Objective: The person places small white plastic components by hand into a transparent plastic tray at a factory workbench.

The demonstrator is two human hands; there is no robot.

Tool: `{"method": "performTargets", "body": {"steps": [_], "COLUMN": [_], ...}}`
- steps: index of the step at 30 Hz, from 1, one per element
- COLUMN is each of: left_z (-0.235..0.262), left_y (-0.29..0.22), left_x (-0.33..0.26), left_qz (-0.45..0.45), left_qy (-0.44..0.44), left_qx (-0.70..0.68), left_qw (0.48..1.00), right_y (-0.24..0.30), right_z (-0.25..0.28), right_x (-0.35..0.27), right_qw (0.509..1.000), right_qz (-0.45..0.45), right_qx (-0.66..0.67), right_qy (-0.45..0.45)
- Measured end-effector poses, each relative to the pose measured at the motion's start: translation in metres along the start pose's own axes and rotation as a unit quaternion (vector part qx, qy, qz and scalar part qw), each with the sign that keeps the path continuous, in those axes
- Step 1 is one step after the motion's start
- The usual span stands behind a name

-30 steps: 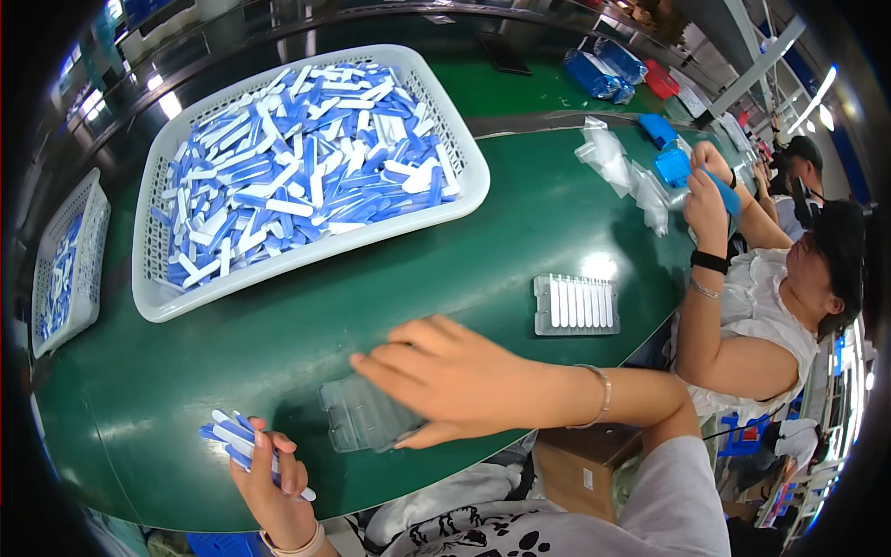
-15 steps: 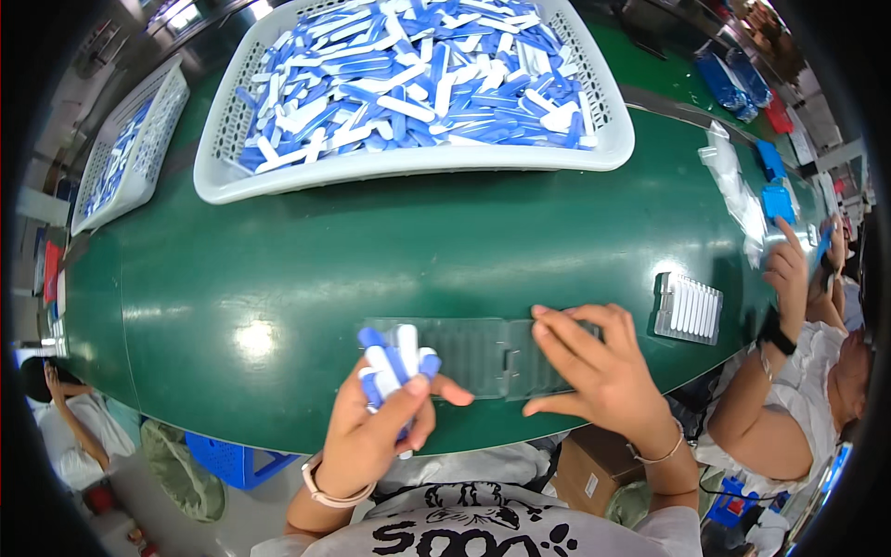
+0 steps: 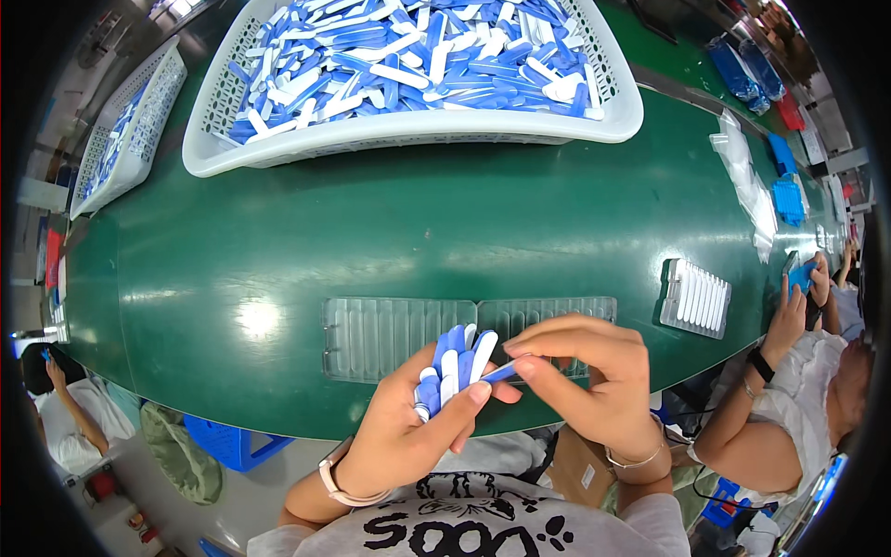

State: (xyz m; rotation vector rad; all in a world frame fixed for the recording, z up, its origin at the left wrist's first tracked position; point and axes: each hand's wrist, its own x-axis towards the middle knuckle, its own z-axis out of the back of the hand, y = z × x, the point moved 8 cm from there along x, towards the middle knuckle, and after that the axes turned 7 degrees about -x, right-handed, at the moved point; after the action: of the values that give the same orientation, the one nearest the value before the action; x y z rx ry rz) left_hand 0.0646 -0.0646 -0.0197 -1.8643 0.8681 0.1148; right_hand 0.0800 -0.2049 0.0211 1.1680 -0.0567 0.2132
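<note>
Lower centre of the frame, right hand (image 3: 594, 381): thumb and forefinger pinching one end of a blue strip (image 3: 501, 372); remaining fingers bent.
Lower centre, left hand (image 3: 408, 422): fingers closed round a bundle of blue and white strips (image 3: 457, 364), fanned upward; thumb pressing across them.
Change, last half second: right hand gone from the tray's right half to the bundle; by judgement, handling has passed from tray to strips, one being singled out.
Centre, just beyond the hands, clear tray (image 3: 408, 336): two ribbed halves opened flat; right half partly hidden by the right hand, contact not certain.
Right of centre, filled tray (image 3: 696, 297): white strips in a row, apart from the hands.
Top centre, white basket (image 3: 408, 139): heaped with loose blue and white strips.
Upper left, second basket (image 3: 139, 158): similar strips.
</note>
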Motion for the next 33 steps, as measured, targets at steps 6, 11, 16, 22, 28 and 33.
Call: {"method": "performTargets", "body": {"steps": [6, 11, 16, 22, 28, 33], "left_z": [-0.007, -0.009, -0.015, -0.012, -0.005, -0.007], "left_y": [0.001, -0.004, 0.003, 0.002, 0.002, -0.001], "left_x": [0.008, 0.011, 0.01, 0.012, 0.012, 0.014], "left_qz": [-0.022, -0.027, -0.014, -0.02, -0.015, 0.004], "left_qy": [-0.022, -0.027, 0.014, -0.031, -0.036, -0.077], "left_qx": [-0.039, -0.029, -0.003, 0.001, 0.005, 0.013], "left_qw": [0.999, 0.999, 1.0, 0.999, 0.999, 0.997], "right_y": [-0.015, -0.007, -0.01, -0.01, 0.0, 0.0], "right_z": [0.014, 0.049, 0.028, 0.031, 0.075, 0.042], "right_x": [-0.021, -0.035, -0.03, -0.029, -0.036, -0.048], "right_qw": [0.996, 0.985, 0.997, 0.997, 0.949, 0.867], "right_qz": [-0.074, -0.003, -0.068, -0.038, 0.057, 0.136], "right_qx": [0.026, 0.014, -0.015, -0.002, -0.244, -0.479], "right_qy": [-0.039, -0.175, -0.043, -0.062, -0.192, -0.007]}}
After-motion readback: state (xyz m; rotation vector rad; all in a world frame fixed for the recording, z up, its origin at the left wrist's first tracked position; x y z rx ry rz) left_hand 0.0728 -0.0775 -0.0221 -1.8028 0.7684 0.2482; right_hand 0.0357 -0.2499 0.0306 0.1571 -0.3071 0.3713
